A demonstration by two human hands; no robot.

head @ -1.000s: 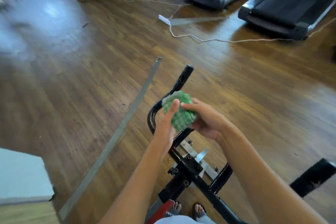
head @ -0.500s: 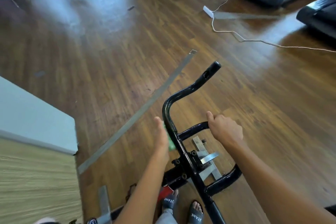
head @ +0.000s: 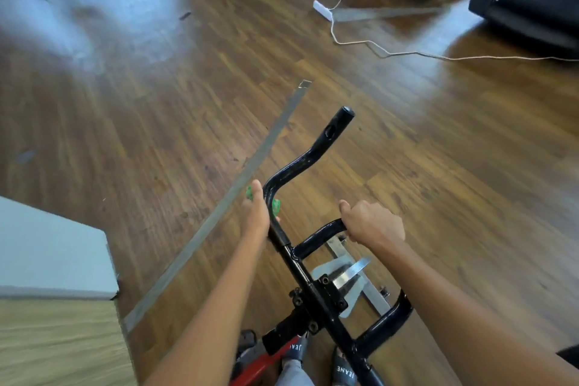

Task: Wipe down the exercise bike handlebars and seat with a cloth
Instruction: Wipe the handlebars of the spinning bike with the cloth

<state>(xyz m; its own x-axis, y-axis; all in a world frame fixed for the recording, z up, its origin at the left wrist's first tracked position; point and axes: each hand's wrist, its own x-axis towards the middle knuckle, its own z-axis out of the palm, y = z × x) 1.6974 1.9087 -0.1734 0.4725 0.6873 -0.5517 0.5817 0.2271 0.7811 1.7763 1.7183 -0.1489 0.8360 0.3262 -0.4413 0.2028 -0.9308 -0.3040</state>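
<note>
Head view, looking down over the black tubular steel handlebars of the exercise bike. I note the left hand wrapped around the left bar just below its bend, fingers curled closed over the green checked cloth. Only small bits of the cloth show: one at the fingertips on the outer side, one between hand and tube on the inner side. The cloth is pressed against the bar under the palm.

The right hand is a closed fist around the curved black inner loop bar, thumb on top. It has nothing else in it that I can see.

The left bar rises past the left hand and ends in an open tube tip pointing away. A bolted black clamp block joins the bars to the stem. The seat is out of view.

Below: two dark slide sandals with white lettering, and a red frame piece. Brown wood-plank floor with a long grey strip running diagonally, a white cable, and two black treadmills at top right. Grey-topped box at left.
</note>
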